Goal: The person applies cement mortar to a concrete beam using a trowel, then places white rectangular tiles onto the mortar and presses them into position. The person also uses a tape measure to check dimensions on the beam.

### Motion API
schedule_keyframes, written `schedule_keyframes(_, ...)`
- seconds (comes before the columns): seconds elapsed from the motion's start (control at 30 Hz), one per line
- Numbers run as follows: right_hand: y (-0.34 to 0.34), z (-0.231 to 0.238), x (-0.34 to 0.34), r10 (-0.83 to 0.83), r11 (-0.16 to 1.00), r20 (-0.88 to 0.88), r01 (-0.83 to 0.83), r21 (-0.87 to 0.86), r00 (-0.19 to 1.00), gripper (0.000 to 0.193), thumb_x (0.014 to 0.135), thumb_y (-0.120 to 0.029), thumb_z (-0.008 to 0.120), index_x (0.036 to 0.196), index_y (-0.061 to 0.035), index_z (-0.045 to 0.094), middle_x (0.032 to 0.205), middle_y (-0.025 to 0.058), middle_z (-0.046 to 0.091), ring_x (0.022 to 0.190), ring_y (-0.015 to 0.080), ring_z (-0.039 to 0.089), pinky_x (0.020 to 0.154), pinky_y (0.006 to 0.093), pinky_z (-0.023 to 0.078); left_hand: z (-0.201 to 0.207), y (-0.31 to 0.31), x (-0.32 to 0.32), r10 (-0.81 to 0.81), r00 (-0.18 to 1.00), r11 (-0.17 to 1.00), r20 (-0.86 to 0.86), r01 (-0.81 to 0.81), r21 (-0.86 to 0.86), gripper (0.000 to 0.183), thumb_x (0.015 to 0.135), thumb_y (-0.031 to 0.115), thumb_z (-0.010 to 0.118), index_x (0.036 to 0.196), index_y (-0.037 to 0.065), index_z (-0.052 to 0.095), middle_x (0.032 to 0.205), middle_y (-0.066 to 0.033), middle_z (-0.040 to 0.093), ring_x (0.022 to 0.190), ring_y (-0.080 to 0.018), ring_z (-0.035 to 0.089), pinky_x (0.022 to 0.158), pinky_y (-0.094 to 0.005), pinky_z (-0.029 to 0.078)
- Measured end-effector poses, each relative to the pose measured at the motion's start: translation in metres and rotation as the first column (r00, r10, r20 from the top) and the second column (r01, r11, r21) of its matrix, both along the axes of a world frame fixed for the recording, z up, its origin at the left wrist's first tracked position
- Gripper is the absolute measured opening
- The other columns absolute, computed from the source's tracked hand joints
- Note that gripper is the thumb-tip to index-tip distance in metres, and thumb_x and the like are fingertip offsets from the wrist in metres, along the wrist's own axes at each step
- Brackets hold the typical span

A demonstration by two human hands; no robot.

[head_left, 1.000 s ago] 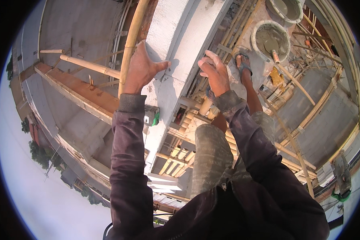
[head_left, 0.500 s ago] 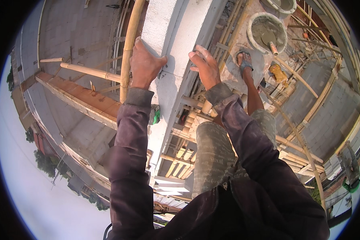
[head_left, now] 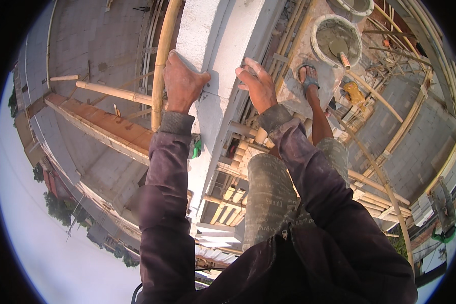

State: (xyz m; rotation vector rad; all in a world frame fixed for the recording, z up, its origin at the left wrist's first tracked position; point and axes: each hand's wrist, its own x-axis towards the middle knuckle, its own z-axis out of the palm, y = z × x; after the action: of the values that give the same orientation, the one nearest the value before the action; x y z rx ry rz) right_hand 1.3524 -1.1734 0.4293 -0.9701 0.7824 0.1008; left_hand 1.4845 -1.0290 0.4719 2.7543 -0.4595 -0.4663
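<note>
A long white wall top of lightweight concrete blocks runs up the middle of the view. My left hand (head_left: 183, 85) is closed over the left edge of a white block (head_left: 200, 40), its thumb on the top near a joint; its fingertips are hidden. Close to its left stands an upright bamboo pole (head_left: 160, 76). My right hand (head_left: 259, 87) is at the wall's right edge, fingers bent and apart, holding nothing. Whether its fingertips touch the block is hard to tell. Below my left hand, a green-and-grey object (head_left: 195, 147) lies on the wall, partly hidden by my sleeve.
At upper right, a bucket (head_left: 315, 45) of grey mortar has a tool with an orange-and-white handle (head_left: 345, 61) in it. A second bucket (head_left: 353, 7) stands beyond. Bamboo scaffolding (head_left: 372, 162) surrounds my legs. A crumpled yellow item (head_left: 354, 95) lies near my sandalled foot (head_left: 309, 76).
My right hand has shifted slightly left along the wall edge. My left hand stays on the block, a touch lower in view. Otherwise the scene looks the same.
</note>
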Motion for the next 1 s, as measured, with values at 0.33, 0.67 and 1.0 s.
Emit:
schedule_keyframes(0.33, -0.0010, 0.0006, -0.0003, 0.005, 1.000, -0.005, -0.004, 0.025, 1.000, 0.075, 0.088, -0.030, 0.065, 0.144, 0.0103, 0.035, 0.140, 0.0352, 0.040, 0.128, 0.0363, 0.050, 0.100, 0.0418, 0.047, 0.0024, -0.0032, -0.0019, 0.022, 0.999, 1.000, 0.023, -0.022, -0.001, 0.084, 0.059, 0.018, 0.083, 0.123, -0.015, 0.039, 0.108, -0.0310, 0.054, 0.101, -0.0459, 0.056, 0.092, -0.0488, 0.046)
schedule_keyframes(0.67, 0.0023, -0.0053, -0.0016, -0.016, 0.999, -0.034, 0.017, 0.030, 0.999, 0.076, 0.084, -0.036, 0.068, 0.145, 0.0003, 0.040, 0.139, 0.0237, 0.047, 0.115, 0.0361, 0.058, 0.091, 0.0409, 0.048, 0.0018, -0.0025, -0.0009, -0.007, 0.999, 1.000, 0.040, 0.007, -0.010, 0.084, 0.060, 0.021, 0.083, 0.121, -0.016, 0.040, 0.108, -0.0301, 0.054, 0.102, -0.0446, 0.056, 0.091, -0.0480, 0.046)
schedule_keyframes(1.0, 0.0021, -0.0064, -0.0026, -0.036, 0.999, 0.005, 0.036, 0.009, 0.999, 0.076, 0.085, -0.034, 0.067, 0.143, 0.0049, 0.039, 0.138, 0.0273, 0.046, 0.115, 0.0361, 0.058, 0.091, 0.0404, 0.049, 0.0030, -0.0042, -0.0023, -0.009, 0.999, 0.999, 0.039, 0.007, 0.032, 0.085, 0.060, 0.017, 0.083, 0.123, -0.016, 0.038, 0.109, -0.0301, 0.052, 0.104, -0.0452, 0.054, 0.092, -0.0478, 0.046)
